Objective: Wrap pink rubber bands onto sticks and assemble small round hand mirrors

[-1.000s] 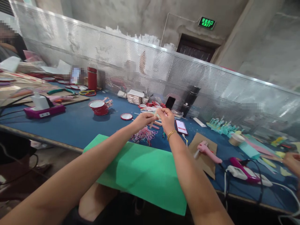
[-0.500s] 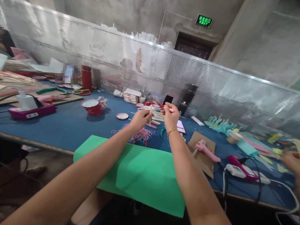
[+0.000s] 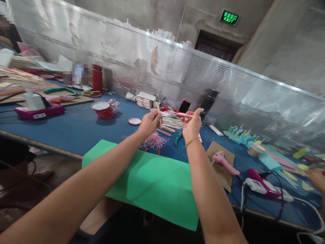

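Note:
My left hand point(image 3: 149, 123) is closed around a short pale stick point(image 3: 159, 115), which stands nearly upright between thumb and fingers. To its right, my right hand point(image 3: 192, 127) grips a slim pink pen-like stick point(image 3: 185, 115) that points left toward the pale one. A gap separates the two sticks. Beneath my hands lie a tangled heap of pink and purple cords point(image 3: 153, 141), a pinkish rod point(image 3: 163, 132) and teal-handled pliers point(image 3: 178, 139). A round red-rimmed disc point(image 3: 134, 121) rests left of my left hand. Below my forearms, a green sheet point(image 3: 152, 179) hangs over the table edge.
Red-rimmed discs point(image 3: 103, 110) are stacked at left, near a purple power strip point(image 3: 40, 112). A pink glue gun point(image 3: 224, 162) lies on cardboard at right, beside a second power strip point(image 3: 265, 183) with cables. A co-worker's hand point(image 3: 317, 178) shows at far right. Perforated metal point(image 3: 114, 51) screens the back.
My right hand has moved slightly right and turned, so more of the pink stick shows. My left hand still holds the pale stick, now tilted the other way. The view has shifted slightly.

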Motion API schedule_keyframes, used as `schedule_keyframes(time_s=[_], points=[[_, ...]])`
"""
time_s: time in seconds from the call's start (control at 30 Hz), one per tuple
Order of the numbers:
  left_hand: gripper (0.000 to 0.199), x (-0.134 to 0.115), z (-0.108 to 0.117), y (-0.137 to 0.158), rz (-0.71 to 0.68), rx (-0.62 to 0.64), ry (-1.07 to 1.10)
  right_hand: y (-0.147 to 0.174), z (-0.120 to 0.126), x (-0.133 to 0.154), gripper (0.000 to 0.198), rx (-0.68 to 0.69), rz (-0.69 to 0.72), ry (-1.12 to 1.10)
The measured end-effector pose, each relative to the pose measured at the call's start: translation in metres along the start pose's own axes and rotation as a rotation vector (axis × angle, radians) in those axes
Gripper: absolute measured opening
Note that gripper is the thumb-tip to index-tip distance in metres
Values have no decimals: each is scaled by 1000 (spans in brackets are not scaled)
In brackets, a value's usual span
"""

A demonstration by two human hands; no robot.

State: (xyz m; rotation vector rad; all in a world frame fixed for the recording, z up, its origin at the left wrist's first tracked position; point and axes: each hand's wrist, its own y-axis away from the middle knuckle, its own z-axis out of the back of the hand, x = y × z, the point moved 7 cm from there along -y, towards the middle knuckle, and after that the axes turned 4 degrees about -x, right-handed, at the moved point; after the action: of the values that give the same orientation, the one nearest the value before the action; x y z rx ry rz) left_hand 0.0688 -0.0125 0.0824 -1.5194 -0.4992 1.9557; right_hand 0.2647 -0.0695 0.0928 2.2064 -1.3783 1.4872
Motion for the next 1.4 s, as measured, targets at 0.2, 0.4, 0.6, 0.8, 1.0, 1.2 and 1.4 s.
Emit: schedule_keyframes(time_s=[0.2,0.4,0.6,0.8,1.0,1.2,1.4], points=[[31,3,5,-2,-14,-79,78,3,-5,-4,47,48,-92,-152],[35,12,-22,3,4,146,164,19,-21,-2,42,149,-59,-104],[31,17,-27,5,121,197,191,40,-35,4,23,291,162,202],[28,24,-37,9,196,257,271,53,-35,11,13,302,285,339],[28,26,-38,10,203,276,261,56,-35,15,15,302,381,473],[27,20,-38,10,156,301,189,50,-32,2,19,311,353,466],[27,17,-38,12,123,323,167,49,-32,-1,20,328,403,488]])
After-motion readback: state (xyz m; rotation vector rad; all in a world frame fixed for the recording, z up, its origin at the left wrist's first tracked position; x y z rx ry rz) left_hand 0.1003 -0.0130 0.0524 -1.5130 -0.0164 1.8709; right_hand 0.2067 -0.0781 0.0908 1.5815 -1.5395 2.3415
